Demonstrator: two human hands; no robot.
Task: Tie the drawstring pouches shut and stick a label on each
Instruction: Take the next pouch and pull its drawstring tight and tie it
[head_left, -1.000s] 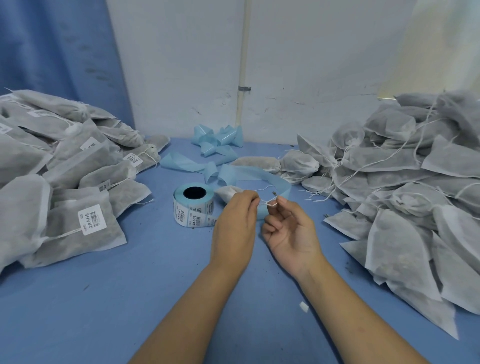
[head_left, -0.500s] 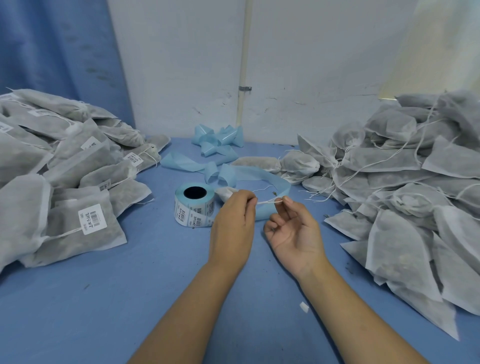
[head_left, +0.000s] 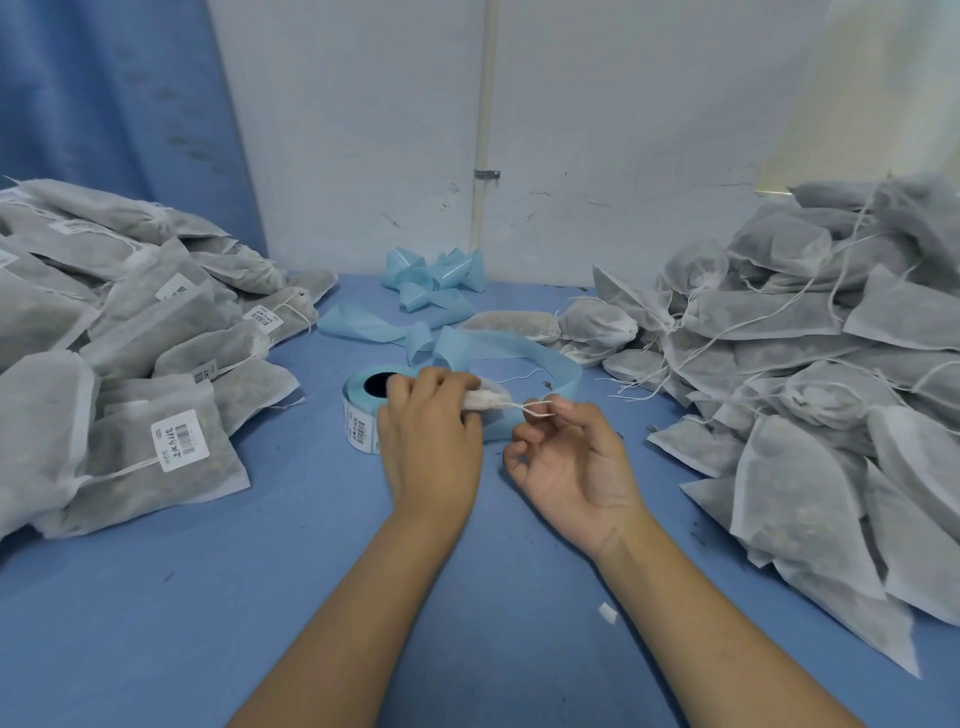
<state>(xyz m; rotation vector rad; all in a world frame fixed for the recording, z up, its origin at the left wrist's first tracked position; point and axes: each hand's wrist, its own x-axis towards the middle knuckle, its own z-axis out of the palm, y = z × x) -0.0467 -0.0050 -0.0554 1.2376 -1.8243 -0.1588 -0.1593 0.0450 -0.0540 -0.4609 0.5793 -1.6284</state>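
My left hand (head_left: 428, 441) grips the gathered neck of a grey drawstring pouch (head_left: 485, 399), most of which is hidden behind the hand. My right hand (head_left: 571, 462) pinches the pouch's white drawstring (head_left: 532, 410) between thumb and forefinger, pulled taut to the right of the neck. A roll of barcode labels (head_left: 363, 410) on pale blue backing stands just behind my left hand. Labelled, tied pouches (head_left: 176, 441) lie heaped at the left. Unlabelled pouches (head_left: 800, 364) with loose strings are piled at the right.
The spent blue backing strip (head_left: 519, 348) curls away from the roll, and more of it lies crumpled (head_left: 436, 275) by the white wall. A small white scrap (head_left: 608, 613) lies on the blue tabletop (head_left: 260, 597) near my right forearm.
My hands have drawn apart a little. The right hand pulled the string out to the right, and the pouch's gathered neck now shows beside my left hand.
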